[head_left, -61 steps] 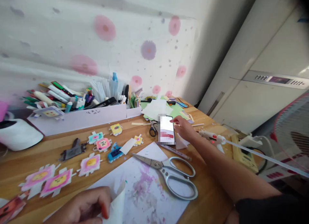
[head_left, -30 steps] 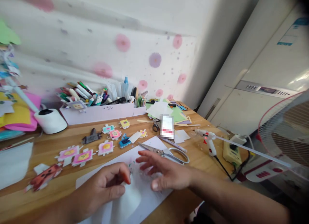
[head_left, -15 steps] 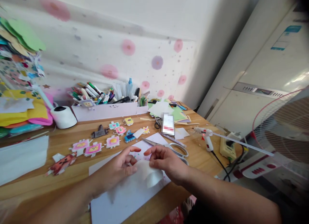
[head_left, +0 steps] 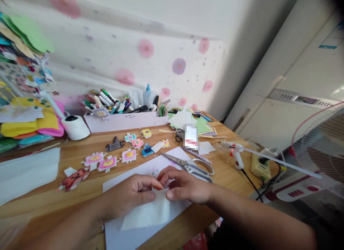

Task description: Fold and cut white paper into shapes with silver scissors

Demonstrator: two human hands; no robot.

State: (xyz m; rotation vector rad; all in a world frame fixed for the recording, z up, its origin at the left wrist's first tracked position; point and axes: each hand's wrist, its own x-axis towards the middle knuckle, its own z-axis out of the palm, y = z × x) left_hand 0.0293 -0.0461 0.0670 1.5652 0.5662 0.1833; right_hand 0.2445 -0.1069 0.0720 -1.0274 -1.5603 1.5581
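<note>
Both hands meet over a small pale sheet of paper [head_left: 150, 214] that lies on a larger white sheet [head_left: 139, 232] stained with purple paint. My left hand [head_left: 134, 194] pinches the small sheet's upper edge between thumb and fingers. My right hand [head_left: 185, 187] pinches the same edge just to the right, fingertips touching the left hand's. Silver scissors [head_left: 192, 165] lie just beyond my right hand.
Several coloured paper cut-outs [head_left: 107, 163] lie across the wooden table [head_left: 80, 185]. A pen box [head_left: 120, 121], a white roll [head_left: 75, 128], a phone [head_left: 191, 137], a glue gun [head_left: 235, 153] and a power strip [head_left: 262, 167] sit further back and right. A fan [head_left: 319, 149] stands at right.
My right hand left the phone and came back to the paper. Both hands now press the curled small sheet flat on the white sheet. The view has shifted left.
</note>
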